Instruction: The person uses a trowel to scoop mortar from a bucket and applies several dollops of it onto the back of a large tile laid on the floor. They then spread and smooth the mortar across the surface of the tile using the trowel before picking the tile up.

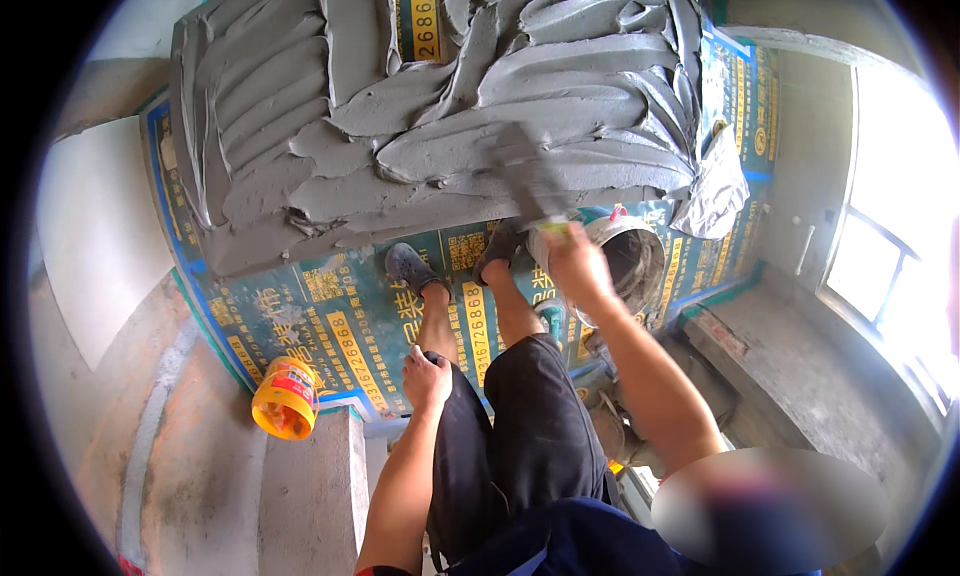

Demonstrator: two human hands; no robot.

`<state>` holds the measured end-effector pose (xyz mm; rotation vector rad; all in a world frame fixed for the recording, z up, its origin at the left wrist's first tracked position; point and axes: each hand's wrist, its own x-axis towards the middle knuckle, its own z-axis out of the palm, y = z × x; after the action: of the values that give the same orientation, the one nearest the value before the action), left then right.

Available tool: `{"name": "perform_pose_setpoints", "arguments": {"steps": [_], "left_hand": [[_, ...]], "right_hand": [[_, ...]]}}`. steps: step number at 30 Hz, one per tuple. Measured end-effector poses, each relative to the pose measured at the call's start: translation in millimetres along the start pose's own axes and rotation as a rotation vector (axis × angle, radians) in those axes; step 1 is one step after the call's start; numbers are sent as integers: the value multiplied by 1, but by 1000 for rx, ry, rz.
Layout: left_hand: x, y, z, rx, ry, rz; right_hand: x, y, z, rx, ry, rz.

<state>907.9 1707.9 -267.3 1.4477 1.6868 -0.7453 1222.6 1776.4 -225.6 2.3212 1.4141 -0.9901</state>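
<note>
My right hand (580,268) grips a trowel (528,179), both smeared by motion. Its blade lies over the near part of a large slab-like area coated in wet grey mortar (400,166), ridged with sweeping strokes. At my knee, my left hand (427,380) is closed; a pale spot shows at its fingertips, but what they hold, if anything, is unclear. Just right of the trowel, partly behind my right hand, stands a round bucket (640,261) with dirty grey inner walls. Within the mortar's far side, an uncoated rectangle (418,21) leaves printed sheeting showing.
Green printed protective sheeting (330,306) lies under my feet in dark clogs (412,268). A yellow bucket (285,401) stands at left beside a concrete ledge (315,476). A crumpled whitish cloth or bag (715,188) lies at the mortar's right edge. A bright window (895,226) is at right.
</note>
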Motion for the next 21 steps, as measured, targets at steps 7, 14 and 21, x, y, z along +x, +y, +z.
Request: {"name": "perform_pose_setpoints", "arguments": {"steps": [7,14,21], "left_hand": [[0,-9,-4,-1,45,9],[0,-26,19,-24,110,43],[4,-14,14,-157,-59,-89]], "right_hand": [[-15,22,3,1578,101,848],[-39,-269,112,1502,-165,532],[-25,-391,102,895,-382,125]]}}
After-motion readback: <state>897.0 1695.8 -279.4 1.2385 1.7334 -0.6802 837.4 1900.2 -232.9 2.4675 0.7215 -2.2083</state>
